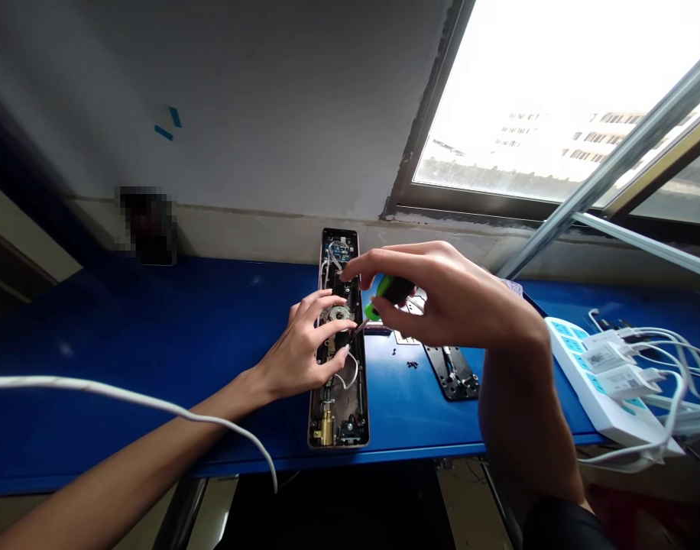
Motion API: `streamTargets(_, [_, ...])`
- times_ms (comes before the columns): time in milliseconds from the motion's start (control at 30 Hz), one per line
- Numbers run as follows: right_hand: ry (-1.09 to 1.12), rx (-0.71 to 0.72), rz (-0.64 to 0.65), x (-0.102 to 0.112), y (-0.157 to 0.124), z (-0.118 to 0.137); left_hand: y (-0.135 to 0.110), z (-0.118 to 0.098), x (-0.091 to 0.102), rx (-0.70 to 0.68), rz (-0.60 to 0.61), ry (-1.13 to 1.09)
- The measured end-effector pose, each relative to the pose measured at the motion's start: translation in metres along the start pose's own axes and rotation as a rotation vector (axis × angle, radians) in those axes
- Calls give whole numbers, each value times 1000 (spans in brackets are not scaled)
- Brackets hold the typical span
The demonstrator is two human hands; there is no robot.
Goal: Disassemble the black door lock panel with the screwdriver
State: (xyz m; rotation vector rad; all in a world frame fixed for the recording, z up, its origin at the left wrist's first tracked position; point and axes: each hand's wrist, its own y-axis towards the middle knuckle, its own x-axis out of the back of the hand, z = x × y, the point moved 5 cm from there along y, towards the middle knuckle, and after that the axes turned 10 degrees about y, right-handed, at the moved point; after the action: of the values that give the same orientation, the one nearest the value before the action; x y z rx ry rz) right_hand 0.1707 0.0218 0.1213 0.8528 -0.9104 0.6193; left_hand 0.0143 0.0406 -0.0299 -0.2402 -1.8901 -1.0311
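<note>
A person's left hand (pixel 300 345) steadies an open electronic door lock (pixel 350 412) lying lengthwise on a blue counter (pixel 126 321), seen from the head camera. The hand's grip is open, its fingers resting over the lock's central spindle (pixel 338 313). The right hand (pixel 445 294) grips a green-handled screwdriver (pixel 391 294) between thumb and fingers, the shaft angled down toward the lock's middle. The metal housing appears stiff and fairly heavy, and its long edges look like the safest hold; the exposed circuit board (pixel 338 249) and thin wires (pixel 348 370) look fragile. Tiny screws (pixel 412 364) lie beside a black metal plate (pixel 452 372); a white power strip (pixel 591 374) sits at right, below a window (pixel 533 99).
</note>
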Motion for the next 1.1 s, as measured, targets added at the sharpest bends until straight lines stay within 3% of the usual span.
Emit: streamTargets(1100, [-32, -35, 1, -1, 0, -2, -1, 1, 0, 7, 9, -2])
